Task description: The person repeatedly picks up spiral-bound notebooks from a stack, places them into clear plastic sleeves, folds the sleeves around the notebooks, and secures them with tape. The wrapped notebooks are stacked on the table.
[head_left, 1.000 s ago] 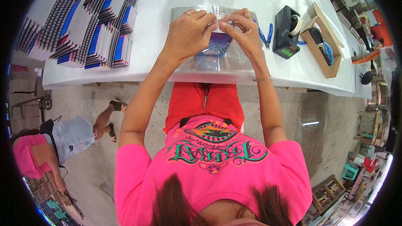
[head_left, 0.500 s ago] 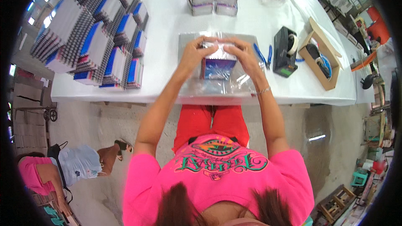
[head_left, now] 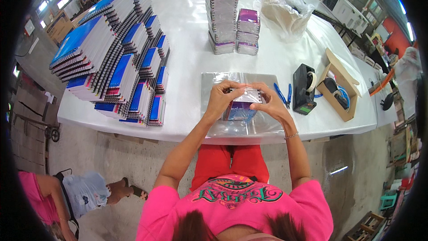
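A small stack of spiral-bound notebooks (head_left: 240, 113) with a purple and blue cover stands near the table's front edge, on a pile of clear plastic sheets or bags (head_left: 216, 126). My left hand (head_left: 224, 100) curls round its far left corner, fingers bent over the top. Round the far right side wraps my right hand (head_left: 273, 105), its thumb along the edge. The fingertips of both hands almost meet at the far end, over shiny clear film. Whether the film fully encloses the stack I cannot tell.
Tall stacks of blue-covered spiral notebooks (head_left: 118, 69) fill the left side. Film-wrapped notebook stacks (head_left: 223, 15) stand ahead, beside a crumpled plastic bag (head_left: 285, 15). To the right lie blue-handled pliers (head_left: 285, 96), a black tape dispenser (head_left: 304, 90) and an open cardboard box (head_left: 342, 90). Another person (head_left: 47, 196) is at lower left.
The view has tipped upward, showing more of the far table. Both hands stay at the notebook stack; the right thumb has shifted from the top toward the right side.
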Action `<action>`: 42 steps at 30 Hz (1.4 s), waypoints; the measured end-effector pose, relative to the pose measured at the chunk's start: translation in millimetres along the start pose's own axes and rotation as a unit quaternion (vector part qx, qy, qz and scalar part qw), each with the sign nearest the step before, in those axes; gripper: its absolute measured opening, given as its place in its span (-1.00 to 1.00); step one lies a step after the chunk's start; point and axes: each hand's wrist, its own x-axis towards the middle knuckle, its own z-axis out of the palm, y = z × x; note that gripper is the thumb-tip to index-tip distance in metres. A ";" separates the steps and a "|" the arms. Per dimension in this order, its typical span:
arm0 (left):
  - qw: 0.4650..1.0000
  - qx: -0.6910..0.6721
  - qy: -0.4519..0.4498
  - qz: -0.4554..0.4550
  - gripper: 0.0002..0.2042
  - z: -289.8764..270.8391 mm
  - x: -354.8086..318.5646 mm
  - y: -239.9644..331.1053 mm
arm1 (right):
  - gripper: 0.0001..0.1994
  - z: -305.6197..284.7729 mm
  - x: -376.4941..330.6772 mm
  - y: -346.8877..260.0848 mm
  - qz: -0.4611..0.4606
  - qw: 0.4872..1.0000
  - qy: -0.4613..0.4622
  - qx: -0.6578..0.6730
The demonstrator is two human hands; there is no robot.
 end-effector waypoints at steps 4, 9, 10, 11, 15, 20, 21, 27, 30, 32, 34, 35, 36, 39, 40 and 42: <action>0.993 0.013 -0.103 -0.062 -0.79 -12.4 5.5 21.0 | -0.49 4.5 -4.6 10.4 -0.004 0.999 0.050 0.001; 0.977 0.144 -0.158 0.008 -0.77 -25.5 7.2 30.3 | -0.61 13.1 -7.9 10.4 -0.001 0.996 0.085 0.011; 0.969 0.186 -0.144 0.077 -0.78 -24.5 2.3 32.0 | -0.63 15.4 -9.2 9.4 0.005 0.995 0.094 0.014; 0.954 0.227 -0.129 0.146 -0.78 -21.4 -5.0 34.2 | -0.65 17.9 -11.0 9.9 -0.001 0.994 0.103 0.028; 0.855 0.373 -0.107 0.345 -0.80 -10.1 -13.0 38.2 | -0.69 31.8 -22.0 17.4 -0.077 0.973 0.206 -0.069; 0.905 0.316 -0.088 0.270 -0.87 -6.5 -17.4 20.3 | -0.72 62.9 -25.8 24.5 -0.133 0.885 0.339 -0.289; 0.910 0.318 -0.077 0.255 -0.88 -6.9 -20.6 22.7 | -0.73 65.6 -24.0 24.5 -0.140 0.884 0.343 -0.284; 0.867 0.383 -0.074 0.311 -0.86 -0.2 -22.7 27.0 | -0.70 -58.9 -59.2 33.7 -0.066 0.740 0.541 -0.394; 0.856 0.383 -0.088 0.334 -0.85 2.9 -20.6 25.4 | -0.64 -139.4 -101.3 75.4 0.128 0.724 0.596 -0.322; 0.856 0.388 -0.086 0.329 -0.86 1.2 -22.1 27.2 | -0.62 -153.8 -106.4 65.4 0.169 0.839 0.517 -0.027; 0.853 0.392 -0.089 0.332 -0.87 1.5 -22.3 28.2 | -0.65 -162.3 -105.5 62.9 0.196 0.849 0.485 -0.080; 0.852 0.394 -0.090 0.334 -0.88 2.0 -21.9 28.6 | -0.67 -166.4 -105.4 61.6 0.210 0.851 0.468 -0.107; 0.849 0.398 -0.092 0.335 -0.89 2.4 -22.2 29.8 | -0.73 -168.5 -104.9 63.8 0.183 0.863 0.464 -0.076; 0.840 0.408 -0.096 0.344 -0.91 5.1 -21.8 33.0 | -0.75 -176.4 -103.4 68.5 0.198 0.867 0.455 -0.030; 0.837 0.409 -0.095 0.351 -0.92 6.0 -21.8 33.3 | -0.77 -176.8 -108.1 70.1 0.177 0.880 0.441 -0.013; 0.835 0.408 -0.091 0.357 -0.93 5.8 -22.0 32.6 | -0.81 -160.3 -103.1 78.6 0.122 0.844 0.521 0.025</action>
